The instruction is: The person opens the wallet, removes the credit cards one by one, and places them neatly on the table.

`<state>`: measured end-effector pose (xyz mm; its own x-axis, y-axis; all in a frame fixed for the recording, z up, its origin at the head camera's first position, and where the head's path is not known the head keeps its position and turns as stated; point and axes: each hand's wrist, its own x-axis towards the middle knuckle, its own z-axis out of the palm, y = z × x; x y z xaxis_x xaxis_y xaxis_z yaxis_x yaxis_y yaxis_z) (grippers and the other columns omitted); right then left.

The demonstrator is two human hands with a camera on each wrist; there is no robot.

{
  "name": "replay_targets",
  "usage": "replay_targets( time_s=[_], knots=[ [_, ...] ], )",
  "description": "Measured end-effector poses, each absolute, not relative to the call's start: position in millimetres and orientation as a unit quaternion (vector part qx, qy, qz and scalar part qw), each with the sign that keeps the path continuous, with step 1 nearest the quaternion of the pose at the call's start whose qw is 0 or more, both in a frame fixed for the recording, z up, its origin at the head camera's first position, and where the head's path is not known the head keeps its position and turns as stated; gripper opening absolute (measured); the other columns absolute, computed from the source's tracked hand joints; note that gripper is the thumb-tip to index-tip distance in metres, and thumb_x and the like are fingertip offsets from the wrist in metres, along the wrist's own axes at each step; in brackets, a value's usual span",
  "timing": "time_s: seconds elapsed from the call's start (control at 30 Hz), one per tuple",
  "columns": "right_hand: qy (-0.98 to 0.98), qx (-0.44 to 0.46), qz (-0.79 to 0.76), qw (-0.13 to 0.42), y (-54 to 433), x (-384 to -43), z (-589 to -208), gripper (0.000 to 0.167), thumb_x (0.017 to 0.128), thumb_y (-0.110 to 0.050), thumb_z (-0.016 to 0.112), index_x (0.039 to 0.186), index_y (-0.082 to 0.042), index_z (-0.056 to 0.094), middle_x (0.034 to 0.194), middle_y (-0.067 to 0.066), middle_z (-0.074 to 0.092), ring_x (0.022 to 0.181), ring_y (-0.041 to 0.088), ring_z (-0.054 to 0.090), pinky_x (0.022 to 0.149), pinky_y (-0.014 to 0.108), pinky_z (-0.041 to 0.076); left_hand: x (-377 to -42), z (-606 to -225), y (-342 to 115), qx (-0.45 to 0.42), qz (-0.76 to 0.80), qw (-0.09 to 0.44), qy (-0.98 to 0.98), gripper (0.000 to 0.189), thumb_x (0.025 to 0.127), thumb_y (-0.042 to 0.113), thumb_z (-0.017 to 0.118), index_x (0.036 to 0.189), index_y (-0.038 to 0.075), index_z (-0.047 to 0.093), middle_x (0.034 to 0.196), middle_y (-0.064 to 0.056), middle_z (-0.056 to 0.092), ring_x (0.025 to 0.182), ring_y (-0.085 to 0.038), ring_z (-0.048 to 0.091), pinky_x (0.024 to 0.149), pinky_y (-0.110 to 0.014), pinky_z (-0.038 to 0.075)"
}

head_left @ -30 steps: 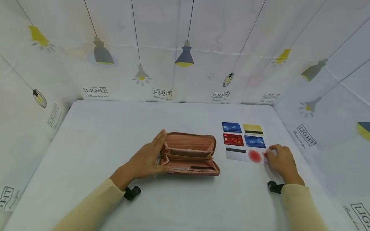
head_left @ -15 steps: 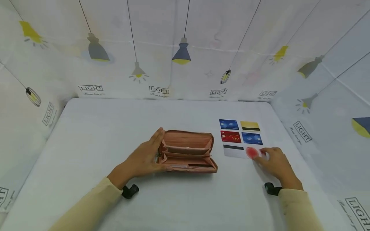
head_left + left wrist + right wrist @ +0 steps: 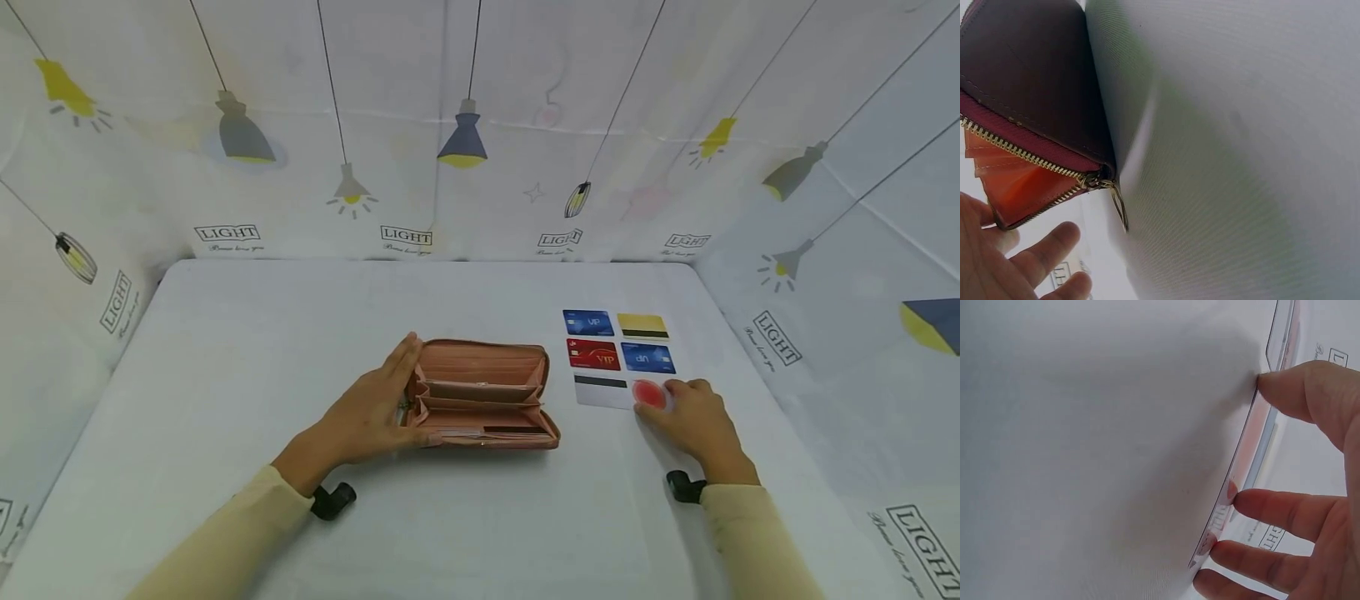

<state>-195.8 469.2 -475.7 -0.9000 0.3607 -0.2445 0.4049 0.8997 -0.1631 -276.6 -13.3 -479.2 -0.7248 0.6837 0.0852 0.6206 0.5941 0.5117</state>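
Note:
A pinkish-brown zip-around wallet (image 3: 480,396) stands unzipped, its accordion compartments facing up and cards tucked along its front pocket. My left hand (image 3: 367,417) spans its left end, straight fingers against the back flap and thumb along the front flap. In the left wrist view, the wallet's gold zipper (image 3: 1029,156) and outer side show, with some fingers spread beside it. My right hand (image 3: 697,421) is at a white card with a red circle (image 3: 648,393); thumb and fingertips pinch it by its edges, low over the table. The hand covers the card's right part.
Beside the held card lies a white card with a black stripe (image 3: 600,393). Above are a red VIP card (image 3: 594,355), two blue cards, one blue VIP card (image 3: 588,322) among them, and a gold card (image 3: 642,326). The white table (image 3: 480,517) meets lamp-printed cloth walls (image 3: 525,192).
My right hand has shifted left over the red-circle card, its thumb now at the card's lower edge. The left hand stays at the wallet. The head view has panned slightly.

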Motion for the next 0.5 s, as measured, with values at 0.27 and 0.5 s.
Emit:
replay_targets(
  time_s=[0.27, 0.5],
  knots=[
    [0.971, 0.192, -0.097, 0.101, 462.7, -201.7, -476.6, 0.079, 0.094, -0.046, 0.069, 0.148, 0.007, 0.048, 0.138, 0.042, 0.039, 0.119, 0.058, 0.044, 0.094, 0.072, 0.049, -273.8, -477.3, -17.2, 0.36, 0.263, 0.06, 0.893, 0.128, 0.085, 0.076, 0.069, 0.168, 0.009, -0.002, 0.176, -0.012, 0.0, 0.149, -0.042, 0.037, 0.116, -0.061, 0.037],
    [0.966, 0.204, -0.114, 0.114, 464.7, -198.1, -473.3, 0.082, 0.094, -0.048, 0.068, 0.153, 0.004, 0.043, 0.146, 0.042, 0.032, 0.127, 0.061, 0.036, 0.096, 0.076, 0.045, -275.7, -476.5, -13.8, 0.367, 0.267, 0.06, 0.889, 0.129, 0.085, 0.077, 0.068, 0.168, 0.009, -0.003, 0.176, -0.008, -0.004, 0.154, -0.036, 0.029, 0.118, -0.058, 0.035]
  ],
)
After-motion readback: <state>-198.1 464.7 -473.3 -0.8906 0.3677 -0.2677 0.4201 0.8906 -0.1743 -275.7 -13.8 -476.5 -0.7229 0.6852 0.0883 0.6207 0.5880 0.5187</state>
